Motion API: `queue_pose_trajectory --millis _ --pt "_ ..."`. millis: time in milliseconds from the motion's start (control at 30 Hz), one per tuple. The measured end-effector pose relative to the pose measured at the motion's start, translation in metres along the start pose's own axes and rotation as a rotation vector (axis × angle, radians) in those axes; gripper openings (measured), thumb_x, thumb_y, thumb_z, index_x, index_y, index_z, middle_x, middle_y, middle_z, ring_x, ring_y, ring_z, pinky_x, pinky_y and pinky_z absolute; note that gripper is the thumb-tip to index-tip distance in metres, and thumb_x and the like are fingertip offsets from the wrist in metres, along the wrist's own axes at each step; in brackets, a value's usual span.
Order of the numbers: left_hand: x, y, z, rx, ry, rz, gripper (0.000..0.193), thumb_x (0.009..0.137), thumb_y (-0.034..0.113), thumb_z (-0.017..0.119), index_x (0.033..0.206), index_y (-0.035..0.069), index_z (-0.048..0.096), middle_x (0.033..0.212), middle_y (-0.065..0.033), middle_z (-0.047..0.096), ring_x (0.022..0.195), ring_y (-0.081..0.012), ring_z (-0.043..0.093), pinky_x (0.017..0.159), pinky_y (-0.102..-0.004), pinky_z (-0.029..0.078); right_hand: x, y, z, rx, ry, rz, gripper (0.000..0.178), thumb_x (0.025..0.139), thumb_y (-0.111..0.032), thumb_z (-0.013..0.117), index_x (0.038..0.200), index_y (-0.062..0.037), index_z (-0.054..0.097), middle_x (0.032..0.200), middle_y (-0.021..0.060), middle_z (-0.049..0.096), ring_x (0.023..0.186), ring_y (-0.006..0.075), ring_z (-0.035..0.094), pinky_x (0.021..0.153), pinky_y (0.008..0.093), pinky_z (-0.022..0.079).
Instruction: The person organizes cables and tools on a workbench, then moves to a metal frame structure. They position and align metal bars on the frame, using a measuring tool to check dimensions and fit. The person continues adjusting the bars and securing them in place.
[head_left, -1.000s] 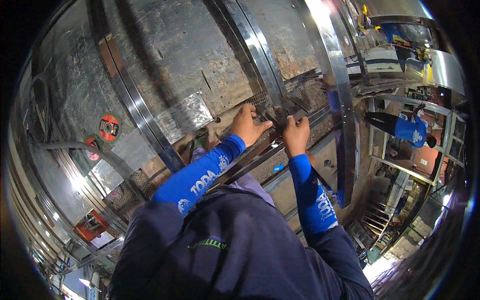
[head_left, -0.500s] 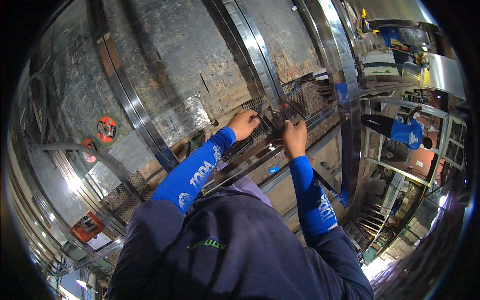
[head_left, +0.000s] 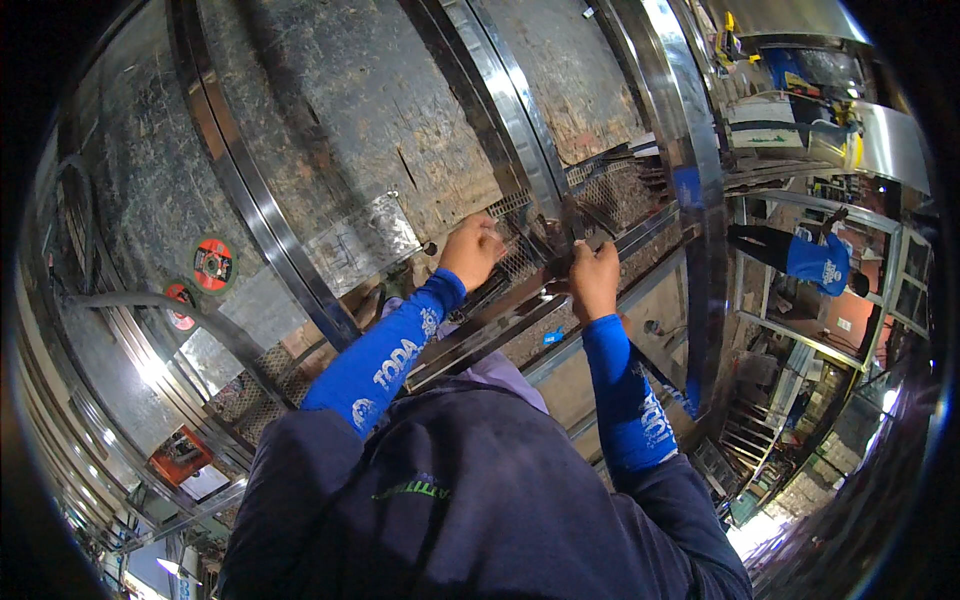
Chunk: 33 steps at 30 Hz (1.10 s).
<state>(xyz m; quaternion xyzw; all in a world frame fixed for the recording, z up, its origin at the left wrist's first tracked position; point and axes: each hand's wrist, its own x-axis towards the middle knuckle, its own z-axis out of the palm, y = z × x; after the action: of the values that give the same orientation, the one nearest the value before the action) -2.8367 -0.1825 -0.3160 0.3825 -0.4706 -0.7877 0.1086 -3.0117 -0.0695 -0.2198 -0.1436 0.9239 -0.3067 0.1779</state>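
Observation:
My left hand hovers by the lower edge of a worn board, above a metal mesh strip. Its fingers are bent and a little blurred; I cannot see whether anything is in them. To its right, my right hand is closed, thumb upward, beside the near end of a shiny metal tube. Something thin and dark shows at its fingertips, too small to name. Both hands are over a dark metal crossbar that runs slantwise in front of me.
Another long metal tube lies to the left, near two orange-red discs and a grey hose. A wide polished post stands on the right. A person in a blue shirt is farther right. A small blue item lies below the crossbar.
My left hand has shifted slightly left, and its fingers have changed their bend. My right hand stays by the tube's end, turned a little.

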Motion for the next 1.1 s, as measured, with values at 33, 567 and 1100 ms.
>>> queue_pose_trajectory --millis 33,567,1100 --pt "-0.001 0.0 0.0 0.063 0.023 0.074 0.057 0.097 0.026 0.077 0.137 -0.002 0.048 0.112 -0.0186 0.07 0.103 -0.0268 0.071 0.092 -0.0404 0.056 0.001 0.0 -0.001 0.026 -0.02 0.047 0.03 0.095 -0.017 0.07 0.103 0.0101 0.06 0.098 0.0326 0.068 0.093 0.0473 0.069 0.085 0.0499 0.052" --pt "-0.002 -0.006 0.011 0.53 0.122 0.289 0.041 0.096 0.016 0.073 0.131 0.002 0.057 0.107 -0.0202 0.072 0.1 -0.0371 0.071 0.089 -0.0451 0.055 -0.003 -0.012 -0.004 0.262 -0.175 0.291 0.03 0.097 -0.016 0.068 0.105 0.0101 0.057 0.098 0.0293 0.071 0.092 0.0413 0.073 0.079 0.0468 0.056" --pt "0.051 -0.028 0.018 0.457 -0.105 0.616 0.056 0.092 -0.001 0.062 0.147 0.0 0.052 0.117 -0.0156 0.074 0.101 -0.0303 0.071 0.089 -0.0448 0.055 0.012 0.023 0.009 0.221 -0.127 0.111 0.02 0.103 -0.01 0.055 0.116 0.0026 0.047 0.097 0.0204 0.068 0.074 0.0331 0.075 0.055 0.0468 0.068"
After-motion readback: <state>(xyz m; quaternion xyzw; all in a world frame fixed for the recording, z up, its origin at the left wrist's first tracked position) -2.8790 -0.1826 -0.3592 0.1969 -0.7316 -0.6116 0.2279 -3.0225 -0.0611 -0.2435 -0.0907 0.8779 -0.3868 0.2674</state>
